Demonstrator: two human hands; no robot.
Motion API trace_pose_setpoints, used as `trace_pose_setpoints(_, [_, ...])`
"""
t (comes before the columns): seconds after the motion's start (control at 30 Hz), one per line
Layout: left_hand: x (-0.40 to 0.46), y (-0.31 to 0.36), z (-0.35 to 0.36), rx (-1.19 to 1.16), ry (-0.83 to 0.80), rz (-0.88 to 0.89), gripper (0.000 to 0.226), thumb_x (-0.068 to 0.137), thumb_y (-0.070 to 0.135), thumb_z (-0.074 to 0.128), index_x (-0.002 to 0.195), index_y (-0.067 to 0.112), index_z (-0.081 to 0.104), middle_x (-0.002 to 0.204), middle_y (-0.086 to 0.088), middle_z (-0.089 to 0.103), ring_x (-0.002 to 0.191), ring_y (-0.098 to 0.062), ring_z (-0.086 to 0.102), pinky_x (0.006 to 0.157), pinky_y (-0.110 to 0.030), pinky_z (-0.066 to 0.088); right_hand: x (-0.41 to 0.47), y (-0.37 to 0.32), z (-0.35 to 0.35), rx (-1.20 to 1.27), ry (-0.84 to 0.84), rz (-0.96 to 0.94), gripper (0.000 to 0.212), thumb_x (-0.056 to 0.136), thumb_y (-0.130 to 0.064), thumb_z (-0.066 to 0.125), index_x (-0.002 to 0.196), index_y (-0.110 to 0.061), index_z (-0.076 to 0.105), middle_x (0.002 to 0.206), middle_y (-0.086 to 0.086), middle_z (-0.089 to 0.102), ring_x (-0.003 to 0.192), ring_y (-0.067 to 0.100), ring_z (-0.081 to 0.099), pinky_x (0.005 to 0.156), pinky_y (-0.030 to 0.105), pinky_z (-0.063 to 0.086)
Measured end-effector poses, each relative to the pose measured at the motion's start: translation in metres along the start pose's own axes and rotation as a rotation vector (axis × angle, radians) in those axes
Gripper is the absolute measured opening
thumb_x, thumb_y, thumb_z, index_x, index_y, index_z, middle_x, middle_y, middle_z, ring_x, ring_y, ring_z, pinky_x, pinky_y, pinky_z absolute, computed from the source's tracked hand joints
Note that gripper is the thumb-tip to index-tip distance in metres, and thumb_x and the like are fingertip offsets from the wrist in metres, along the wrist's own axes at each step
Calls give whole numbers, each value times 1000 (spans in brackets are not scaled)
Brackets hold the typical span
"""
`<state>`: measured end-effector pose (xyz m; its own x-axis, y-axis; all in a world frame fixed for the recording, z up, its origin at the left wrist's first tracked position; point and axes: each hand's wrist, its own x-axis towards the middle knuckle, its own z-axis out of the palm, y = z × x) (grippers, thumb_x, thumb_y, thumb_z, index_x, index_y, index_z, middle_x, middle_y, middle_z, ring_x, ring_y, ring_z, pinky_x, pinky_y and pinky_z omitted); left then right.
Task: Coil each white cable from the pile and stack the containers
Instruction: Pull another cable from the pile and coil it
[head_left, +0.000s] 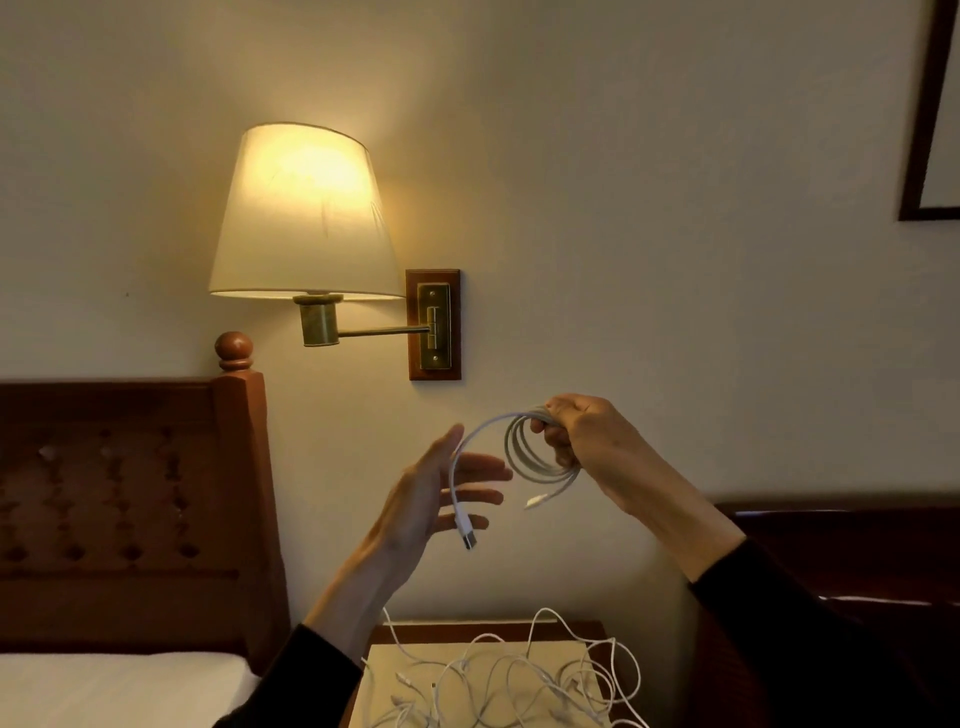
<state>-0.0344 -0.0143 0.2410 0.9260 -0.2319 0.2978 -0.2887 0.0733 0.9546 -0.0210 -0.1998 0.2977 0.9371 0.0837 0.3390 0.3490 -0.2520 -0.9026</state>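
Above the bench: one white cable, mostly coiled, pinched in my right hand so loops hold shape. My left hand is spread, guiding the loose plug end. Below, uncoiled pile awaits.

Two hands are raised before the wall: one left hand and one right hand, with one white cable coiled in several loops between them. One tangled pile of white cables, its number beyond counting, lies on one counter. One wall lamp, one headboard, one picture frame
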Motion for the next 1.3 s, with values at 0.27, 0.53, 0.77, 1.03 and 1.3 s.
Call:
trace_pose_setpoints(0.27, [-5,-6,-2,127,-77,204,25,100,20,45,94,0,59,84,-13,63,81,-27,60,70,-34,52,7,7,-7,55,106,2,42,104,-17,34,75,-9,63,61,-1,47,57,13,40,55,25,35])
trace_pose_setpoints(0.53, [16,-8,-15,237,240,305,13,87,16,65,94,16,76,97,-11,70,89,-26,67,75,-35,58,-4,-2,-9,426,-199,128,38,106,-13,28,83,-3,57,55,-4,34,49,10,29,50,23,33])
trace_pose_setpoints(0.77, [26,7,11,-306,288,-1,14,89,4,61,94,3,73,85,-15,73,74,-23,69,66,-28,58,-8,-6,5,462,-283,144,37,106,-14,26,87,-3,56,58,-2,34,51,9,29,51,23,34])
trace_pose_setpoints(1.03, [13,5,29,-443,88,-146,32,99,37,47,98,11,66,94,-9,61,92,-24,57,83,-41,47,-6,-2,10,256,-177,46,40,107,-17,28,88,-4,61,53,-8,47,52,7,37,55,22,38])
trace_pose_setpoints(1.3, [6,11,43,275,364,175,14,94,31,58,94,20,68,89,-1,68,87,-16,63,76,-22,49,0,-4,17,287,-114,22,38,106,-18,30,90,-5,62,52,-9,46,54,9,39,56,23,40])
